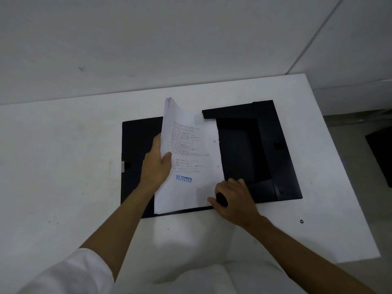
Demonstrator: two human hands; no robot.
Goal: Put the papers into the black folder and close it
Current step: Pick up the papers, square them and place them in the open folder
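The black folder (pixel 265 149) lies open on the white table (pixel 63 166), its box half with raised walls on the right, its flat cover (pixel 137 141) on the left. A stack of white printed papers (pixel 191 149) with a blue "REJECTED" stamp is held tilted over the folder's middle, top edge lifted. My left hand (pixel 157 166) grips the stack's left edge, thumb on top. My right hand (pixel 233 198) rests at the stack's lower right corner and holds a small black object; I cannot tell whether it also grips the papers.
The table's right edge runs diagonally close to the folder. A dark object (pixel 381 153) sits on the floor beyond that edge. A small black speck (pixel 301 221) lies on the table near the front right. A white wall rises behind the table.
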